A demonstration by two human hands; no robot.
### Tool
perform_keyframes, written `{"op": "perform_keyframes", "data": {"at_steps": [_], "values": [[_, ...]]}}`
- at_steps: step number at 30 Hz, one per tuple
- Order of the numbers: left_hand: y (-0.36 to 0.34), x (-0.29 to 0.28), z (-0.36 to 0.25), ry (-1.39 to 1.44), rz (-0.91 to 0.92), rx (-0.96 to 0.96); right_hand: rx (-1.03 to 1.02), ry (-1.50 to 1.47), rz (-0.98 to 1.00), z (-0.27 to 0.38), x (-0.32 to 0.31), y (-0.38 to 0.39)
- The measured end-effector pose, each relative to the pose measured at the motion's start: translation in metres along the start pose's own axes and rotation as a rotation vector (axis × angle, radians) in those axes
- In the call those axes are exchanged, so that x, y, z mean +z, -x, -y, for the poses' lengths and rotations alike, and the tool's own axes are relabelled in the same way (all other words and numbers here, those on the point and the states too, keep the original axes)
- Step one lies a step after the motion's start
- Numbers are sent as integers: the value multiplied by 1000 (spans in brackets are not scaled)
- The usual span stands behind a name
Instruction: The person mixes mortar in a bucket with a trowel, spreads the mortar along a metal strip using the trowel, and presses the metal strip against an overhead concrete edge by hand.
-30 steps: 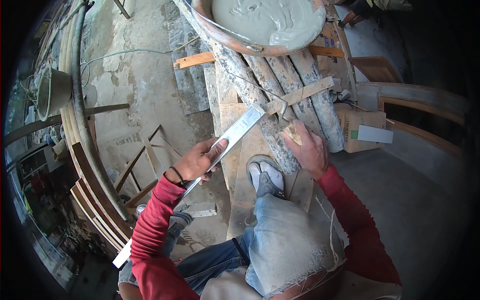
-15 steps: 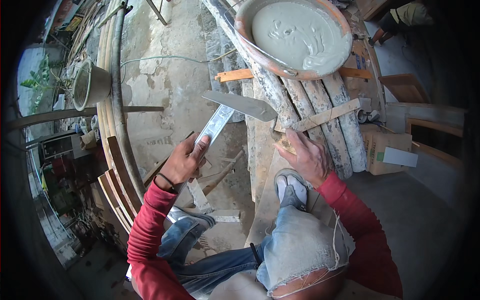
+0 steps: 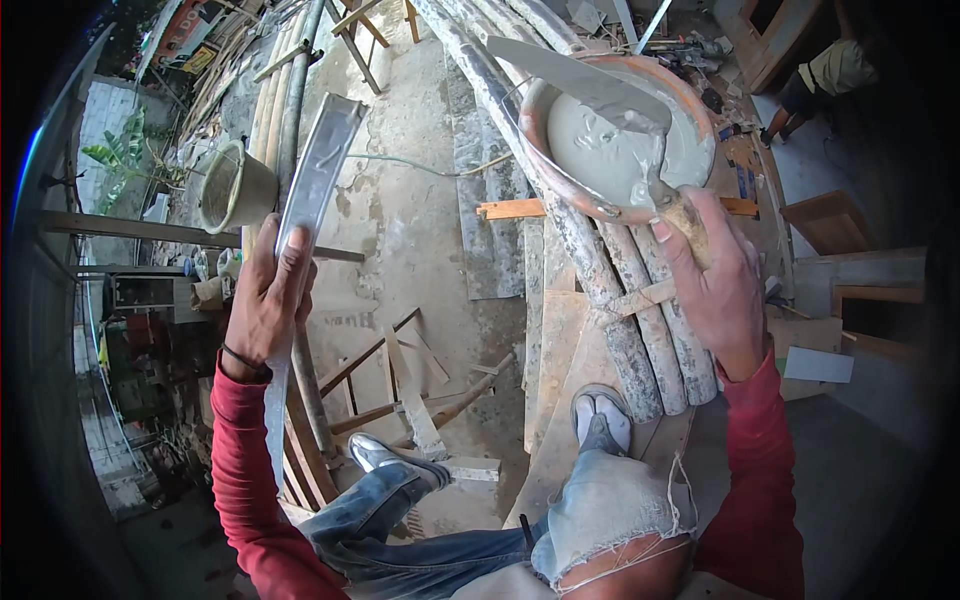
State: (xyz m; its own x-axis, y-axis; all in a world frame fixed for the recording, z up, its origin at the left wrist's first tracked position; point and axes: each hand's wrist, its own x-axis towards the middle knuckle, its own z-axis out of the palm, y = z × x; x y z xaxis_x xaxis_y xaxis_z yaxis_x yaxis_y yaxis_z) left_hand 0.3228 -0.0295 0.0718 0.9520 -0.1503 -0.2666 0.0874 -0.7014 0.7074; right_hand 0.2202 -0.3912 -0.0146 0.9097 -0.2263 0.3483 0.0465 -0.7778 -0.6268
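Observation:
My right hand (image 3: pixel 728 290) is closed round the worn wooden handle of a trowel (image 3: pixel 575 82), its blade pointing up and left over a round tub (image 3: pixel 548 178). Wet grey plaster (image 3: pixel 590 150) fills much of that tub, and some of it coats the trowel near the neck. On the left, my left hand (image 3: pixel 265 300) grips a long flat metal bar (image 3: pixel 325 160) with the thumb along its face. The bar stands tilted, its upper end above the hand and its lower part running down past my left wrist.
The tub rests on plaster-spattered poles (image 3: pixel 625 360). A plank (image 3: pixel 550 400) lies under my right foot (image 3: pixel 602 420); my left foot (image 3: pixel 395 465) is lower, by scrap wood (image 3: pixel 410 400). A pale bucket (image 3: pixel 238 188) hangs at left. Another person (image 3: pixel 835 75) stands far right.
The trowel has moved right and up from near the bar to over the tub. The bar has swung more upright and gone left with my left hand.

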Motion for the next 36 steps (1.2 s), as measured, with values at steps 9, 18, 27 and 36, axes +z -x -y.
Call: {"op": "perform_keyframes", "data": {"at_steps": [9,18,27,36], "values": [[-18,-75,-41,621,-187,597,-335,827,144,-23,-75,-94],[-12,-17,33,892,-535,564,-549,752,306,-21,-11,-124],[51,-99,64,894,-922,529,-87,661,360,-16,-91,-109],[17,-45,82,1392,-471,459,-524,869,613,7,-39,-114]]}}
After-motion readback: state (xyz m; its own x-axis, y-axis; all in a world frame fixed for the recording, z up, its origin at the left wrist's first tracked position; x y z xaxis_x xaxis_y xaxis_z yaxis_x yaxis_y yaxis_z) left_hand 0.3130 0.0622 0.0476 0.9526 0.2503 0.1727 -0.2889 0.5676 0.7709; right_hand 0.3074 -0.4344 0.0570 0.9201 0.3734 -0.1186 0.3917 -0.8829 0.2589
